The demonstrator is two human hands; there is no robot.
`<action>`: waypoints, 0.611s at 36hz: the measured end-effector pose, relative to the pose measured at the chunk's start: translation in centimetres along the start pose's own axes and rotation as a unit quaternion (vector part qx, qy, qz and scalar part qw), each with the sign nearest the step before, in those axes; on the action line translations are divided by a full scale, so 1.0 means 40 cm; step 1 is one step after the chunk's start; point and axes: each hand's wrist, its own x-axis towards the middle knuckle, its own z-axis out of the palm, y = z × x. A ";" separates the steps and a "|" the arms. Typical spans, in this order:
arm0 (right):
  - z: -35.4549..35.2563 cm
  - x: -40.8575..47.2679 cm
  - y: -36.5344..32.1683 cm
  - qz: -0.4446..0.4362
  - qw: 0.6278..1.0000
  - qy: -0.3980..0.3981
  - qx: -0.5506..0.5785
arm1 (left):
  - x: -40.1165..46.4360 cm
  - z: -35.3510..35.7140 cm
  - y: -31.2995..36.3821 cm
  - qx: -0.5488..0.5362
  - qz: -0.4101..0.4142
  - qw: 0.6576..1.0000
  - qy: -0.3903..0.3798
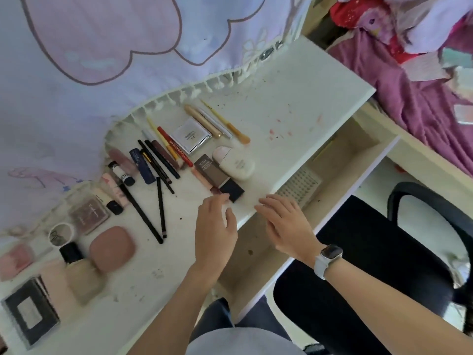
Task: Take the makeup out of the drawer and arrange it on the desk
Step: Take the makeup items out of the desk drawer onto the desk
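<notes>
A person's left hand (216, 226) hovers over the near edge of a white worktop (294, 98), fingers loosely spread and holding nothing, its fingertips just beside a brown tube with a black cap (217, 175). The right hand (284, 224), a pale smartwatch (327, 257) on its wrist, reaches with relaxed, straight fingers to the worktop's edge above an open drawer (340, 160); whether the fingertips touch the edge cannot be told. In the drawer lies a pale tray of small dark items (299, 187), too blurred to identify.

The makeup is spread across the worktop. Just right of the brown tube rests a white bottle (234, 163), and farther back a silver square compact (190, 135) lies between a red pencil (175, 147) and a gold tube (203, 120). Black pencils (158, 165) fan out to the left. Nearer and farther left sit a pink rounded compact (112, 248), a beige foundation bottle (82, 275) with a black cap, a mauve palette (88, 213) and a black-framed palette (29, 310).

A lilac cloth (102, 47) hangs behind the worktop. A black chair (371, 278) stands to the right, near a bed with purple bedding (409, 98).
</notes>
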 end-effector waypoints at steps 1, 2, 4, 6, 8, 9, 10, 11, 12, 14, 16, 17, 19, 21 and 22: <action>-0.001 -0.024 -0.002 0.016 1.000 0.005 -0.003 | -0.016 0.007 0.002 0.010 0.032 0.999 -0.015; -0.001 -0.048 -0.005 0.030 0.999 0.010 -0.008 | -0.033 0.014 0.003 0.017 0.056 0.998 -0.031; 0.005 -0.099 -0.010 0.065 0.997 0.022 -0.025 | -0.070 0.031 0.003 0.016 0.089 0.994 -0.066; 0.015 -0.147 -0.013 0.107 0.993 0.040 -0.039 | -0.100 0.053 -0.001 0.005 0.124 0.988 -0.094; 0.022 -0.189 -0.012 0.150 0.986 0.060 -0.048 | -0.120 0.078 -0.004 0.000 0.147 0.982 -0.119; 0.025 -0.207 -0.011 0.170 0.982 0.066 -0.050 | -0.127 0.092 -0.005 0.002 0.155 0.979 -0.130; 0.026 -0.224 -0.009 0.188 0.978 0.071 -0.051 | -0.133 0.107 -0.005 0.005 0.162 0.977 -0.140; 0.028 -0.239 -0.006 0.205 0.975 0.073 -0.053 | -0.137 0.122 -0.003 0.007 0.167 0.974 -0.150; 0.029 -0.252 -0.001 0.222 0.971 0.072 -0.054 | -0.137 0.137 0.000 0.010 0.173 0.972 -0.160; 0.035 -0.272 0.014 0.255 0.963 0.069 -0.049 | -0.127 0.173 0.008 0.025 0.190 0.965 -0.180; 0.039 -0.282 0.034 0.284 0.956 0.064 -0.041 | -0.105 0.212 0.017 0.053 0.209 0.956 -0.200; 0.040 -0.285 0.045 0.295 0.953 0.062 -0.037 | -0.089 0.231 0.021 0.069 0.214 0.952 -0.207; 0.041 -0.284 0.069 0.312 0.947 0.068 -0.032 | -0.053 0.268 0.032 0.097 0.222 0.946 -0.216; 0.042 -0.279 0.092 0.311 0.947 0.074 -0.029 | -0.016 0.304 0.040 0.117 0.229 0.939 -0.230; 0.043 -0.275 0.104 0.303 0.950 0.073 -0.029 | 0.002 0.323 0.043 0.128 0.230 0.935 -0.238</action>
